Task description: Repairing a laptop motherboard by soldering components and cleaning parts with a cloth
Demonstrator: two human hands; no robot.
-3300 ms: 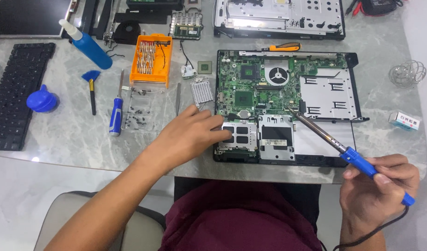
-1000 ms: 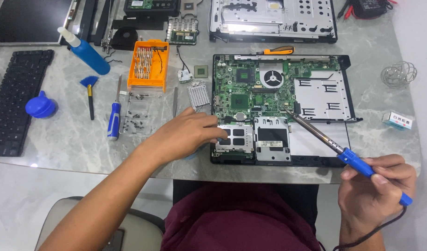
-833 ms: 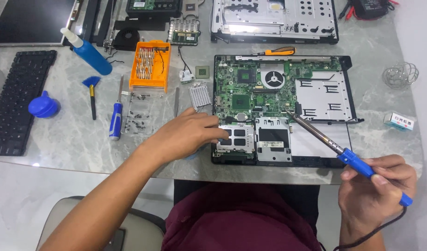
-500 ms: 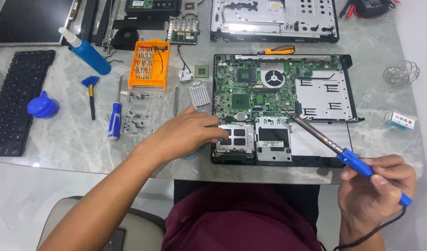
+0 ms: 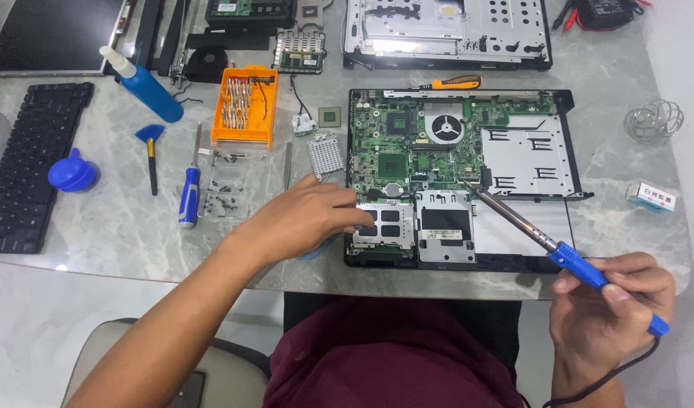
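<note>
An opened laptop base with a green motherboard lies in front of me on a marble table. My left hand rests on the base's near left corner, fingers touching the black frame beside the card slot. My right hand grips a blue-handled soldering iron by its handle off the table's near right edge. The iron's metal tip points up-left and reaches the lower middle of the motherboard. A dark cord trails from the handle below my wrist.
Left of the laptop lie a blue screwdriver, loose screws, an orange bit case, a blue bottle, a blue blower and a black keyboard. A metal chassis is behind. A coil stand stands right.
The iron's tip has shifted slightly up-left over the board. My left hand stays on the base's corner. The view has shifted only a little.
</note>
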